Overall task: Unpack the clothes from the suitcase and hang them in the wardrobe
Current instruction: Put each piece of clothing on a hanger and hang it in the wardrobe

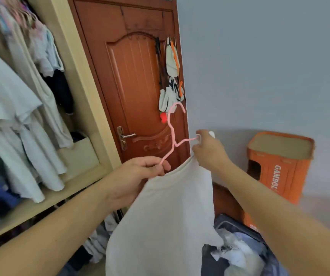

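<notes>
Head view showed you partway through: the wardrobe (pixel 76 108) already held hung clothes, while the suitcase (pixel 257 242) at lower right was still full. Your left hand (pixel 138 174) pinched one arm of the pink hanger (pixel 172 134) with a closed grip; your right hand (pixel 207 150) clenched the other arm and the shoulder of the white shirt (pixel 170 216), not yet hung.

Pink hanger (pixel 172 134), white garment (pixel 166 220), orange box (pixel 285 170)
</notes>
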The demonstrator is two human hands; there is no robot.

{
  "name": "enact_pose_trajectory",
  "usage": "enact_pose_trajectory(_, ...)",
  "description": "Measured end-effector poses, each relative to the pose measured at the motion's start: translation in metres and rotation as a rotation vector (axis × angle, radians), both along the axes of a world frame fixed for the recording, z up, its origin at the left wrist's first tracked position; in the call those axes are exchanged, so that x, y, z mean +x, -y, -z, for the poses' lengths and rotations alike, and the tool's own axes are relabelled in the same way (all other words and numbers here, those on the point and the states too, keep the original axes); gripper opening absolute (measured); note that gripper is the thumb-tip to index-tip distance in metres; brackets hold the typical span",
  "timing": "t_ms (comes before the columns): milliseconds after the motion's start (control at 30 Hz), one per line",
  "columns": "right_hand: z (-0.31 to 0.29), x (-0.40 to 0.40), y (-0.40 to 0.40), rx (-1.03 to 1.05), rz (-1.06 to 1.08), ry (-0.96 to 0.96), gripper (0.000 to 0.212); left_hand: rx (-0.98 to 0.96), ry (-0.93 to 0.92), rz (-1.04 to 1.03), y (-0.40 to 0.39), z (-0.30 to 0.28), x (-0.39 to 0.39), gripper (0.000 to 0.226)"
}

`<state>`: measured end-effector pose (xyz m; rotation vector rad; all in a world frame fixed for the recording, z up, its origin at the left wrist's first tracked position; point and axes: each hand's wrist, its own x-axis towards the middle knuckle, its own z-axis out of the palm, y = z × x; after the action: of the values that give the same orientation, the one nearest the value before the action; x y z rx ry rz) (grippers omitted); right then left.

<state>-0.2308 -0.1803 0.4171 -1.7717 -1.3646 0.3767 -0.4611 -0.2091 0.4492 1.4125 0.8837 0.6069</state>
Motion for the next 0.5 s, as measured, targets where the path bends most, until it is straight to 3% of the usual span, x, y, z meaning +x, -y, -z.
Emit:
enact_pose_trajectory(67,-0.008,-0.035,-0.012,0.090,-0.088,0.121,0.040,0.018,-0.009,-0.061,-0.002,-0.003,-0.019,0.018)
enact_pose_trajectory(133,-0.016,-0.068,-0.020,0.127,-0.228,0.177,0.040,0.053,-0.055,-0.117,-0.005,-0.008,-0.039,0.018)
enact_pose_trajectory(267,-0.036,-0.094,-0.039,-0.124,-0.311,0.064,0.055,-0.084,0.071,-0.186,-0.014,-0.016,-0.077,0.015)
enact_pose_trajectory(367,-0.066,-0.100,-0.024,-0.045,-0.353,0.008,0.033,-0.138,0.206,-0.267,-0.030,-0.022,-0.077,0.019)
enact_pose_trajectory(433,-0.088,-0.101,0.001,-0.061,-0.554,-0.121,0.039,-0.080,0.240,-0.345,-0.042,-0.031,-0.060,0.008)
enact_pose_trajectory(500,-0.098,-0.096,0.023,-0.205,-0.701,-0.014,0.047,-0.038,0.297,-0.385,-0.050,-0.041,-0.038,0.006)
